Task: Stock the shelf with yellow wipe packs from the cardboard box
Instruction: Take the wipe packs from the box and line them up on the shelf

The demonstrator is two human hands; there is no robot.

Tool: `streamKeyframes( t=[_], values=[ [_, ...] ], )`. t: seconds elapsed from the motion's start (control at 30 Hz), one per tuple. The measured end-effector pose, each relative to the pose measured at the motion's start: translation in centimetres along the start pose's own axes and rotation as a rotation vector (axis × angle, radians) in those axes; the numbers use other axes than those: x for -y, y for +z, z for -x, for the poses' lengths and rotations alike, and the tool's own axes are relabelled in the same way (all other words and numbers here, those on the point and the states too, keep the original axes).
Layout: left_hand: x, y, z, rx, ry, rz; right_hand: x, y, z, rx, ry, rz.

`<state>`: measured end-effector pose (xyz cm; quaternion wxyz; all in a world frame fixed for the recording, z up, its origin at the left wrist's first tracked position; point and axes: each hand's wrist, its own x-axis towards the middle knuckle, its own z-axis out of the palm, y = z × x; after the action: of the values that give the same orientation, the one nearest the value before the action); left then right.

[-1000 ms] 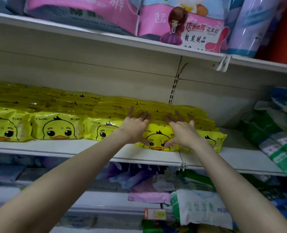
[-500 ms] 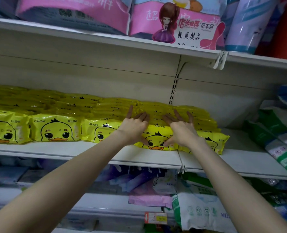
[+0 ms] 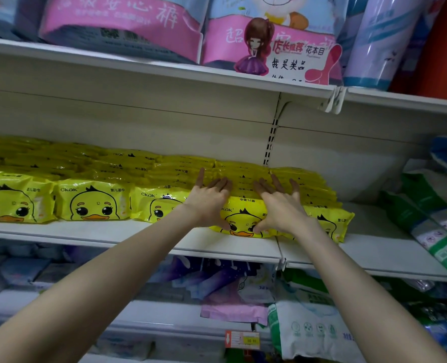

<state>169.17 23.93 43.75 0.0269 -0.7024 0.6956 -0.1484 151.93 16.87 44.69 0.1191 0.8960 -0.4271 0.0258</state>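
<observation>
While my left hand (image 3: 209, 203) and right hand (image 3: 282, 205) press, fingers spread, on the yellow wipe pack (image 3: 243, 218) fronting the shelf (image 3: 112, 231), I judge it soft, slippery: grip its short ends.

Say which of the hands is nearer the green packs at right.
Right. The right hand sits left of the green packs; the left hand is farther left.

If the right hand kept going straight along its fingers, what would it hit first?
The right hand lies on the front yellow duck-print wipe pack, fingers aimed rearward. It would likely first meet the yellow packs stacked behind; the beige back panel lies beyond, depth unclear.
</observation>
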Motion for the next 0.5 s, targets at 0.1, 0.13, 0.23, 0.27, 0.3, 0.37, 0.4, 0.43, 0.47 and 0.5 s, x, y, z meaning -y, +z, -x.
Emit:
streamKeyframes(
  t=[0.1,0.13,0.23,0.27,0.3,0.37,0.4,0.43,0.47,0.5],
  values=[
    [0.9,-0.3,0.4,0.009,-0.043,0.093,0.3,-0.1,0.5,-0.021,-0.013,-0.051],
    [1.6,-0.4,0.8,0.010,-0.059,0.114,0.5,-0.2,0.6,-0.028,-0.021,-0.079],
    [4.2,-0.4,2.5,0.013,-0.104,0.142,2.0,-0.8,0.6,-0.057,-0.054,-0.141],
    [5.1,-0.4,3.2,0.018,-0.115,0.145,2.8,-1.1,0.5,-0.065,-0.068,-0.152],
    [6.0,-0.3,4.0,0.019,-0.124,0.144,3.7,-1.3,0.4,-0.077,-0.085,-0.159],
    [7.5,0.0,5.1,0.021,-0.126,0.145,5.4,-1.7,0.2,-0.098,-0.105,-0.176],
    [8.2,0.2,5.5,0.025,-0.116,0.148,6.3,-1.8,0.0,-0.102,-0.108,-0.191],
    [8.7,0.5,5.7,0.029,-0.104,0.151,7.1,-1.9,0.0,-0.100,-0.108,-0.205],
    [9.1,0.7,5.9,0.034,-0.090,0.150,7.8,-1.8,-0.2,-0.098,-0.108,-0.210],
    [9.3,0.8,5.9,0.040,-0.076,0.151,8.4,-1.7,-0.2,-0.095,-0.105,-0.207]
  ],
)
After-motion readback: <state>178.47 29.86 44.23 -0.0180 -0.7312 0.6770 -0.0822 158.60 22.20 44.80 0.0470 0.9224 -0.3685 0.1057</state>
